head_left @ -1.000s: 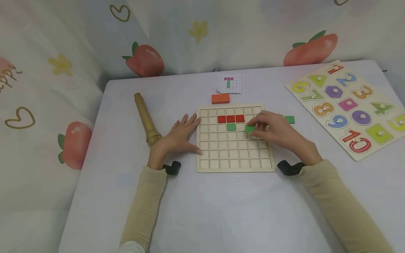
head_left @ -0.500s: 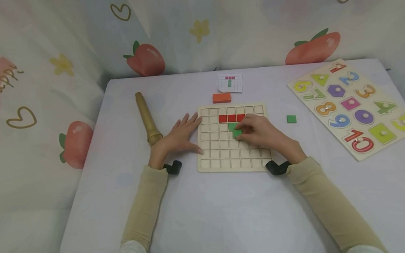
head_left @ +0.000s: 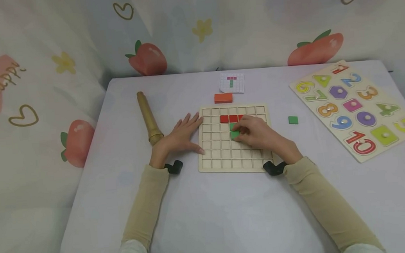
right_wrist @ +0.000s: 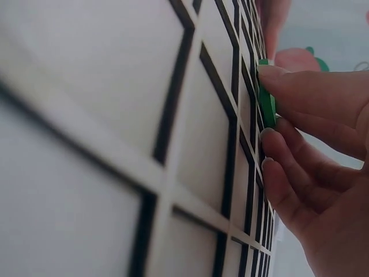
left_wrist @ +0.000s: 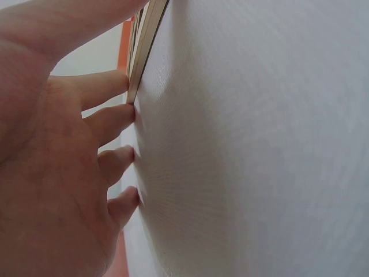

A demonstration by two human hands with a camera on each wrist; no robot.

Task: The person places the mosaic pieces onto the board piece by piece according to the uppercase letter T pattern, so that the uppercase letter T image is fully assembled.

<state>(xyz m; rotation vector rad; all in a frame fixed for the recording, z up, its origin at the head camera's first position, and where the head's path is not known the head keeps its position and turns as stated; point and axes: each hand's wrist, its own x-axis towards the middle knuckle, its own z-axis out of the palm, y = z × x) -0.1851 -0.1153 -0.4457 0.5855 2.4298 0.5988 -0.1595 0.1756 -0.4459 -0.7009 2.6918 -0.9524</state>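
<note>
A wooden grid board (head_left: 222,164) lies on the table. Several red square tiles (head_left: 224,119) sit in a row in its upper part, with a green tile (head_left: 232,127) below them. Just under that one, my right hand (head_left: 257,132) pinches another green tile (head_left: 235,135) between thumb and fingers; in the right wrist view this tile (right_wrist: 267,107) is tilted against the grid. My left hand (head_left: 180,138) is spread, its fingertips and thumb touching the board's left edge. In the left wrist view the fingers (left_wrist: 112,124) reach along the board's side (left_wrist: 144,52).
A loose green tile (head_left: 293,120) lies right of the board. Behind it are an orange block (head_left: 223,98) and a pattern card (head_left: 232,83). A number puzzle board (head_left: 356,108) fills the right side; a bamboo-like stick (head_left: 148,116) lies left, partly behind my left hand.
My right hand has carried the green tile leftward across the board to the square below the other green tile. The left hand has stayed at the board's edge.
</note>
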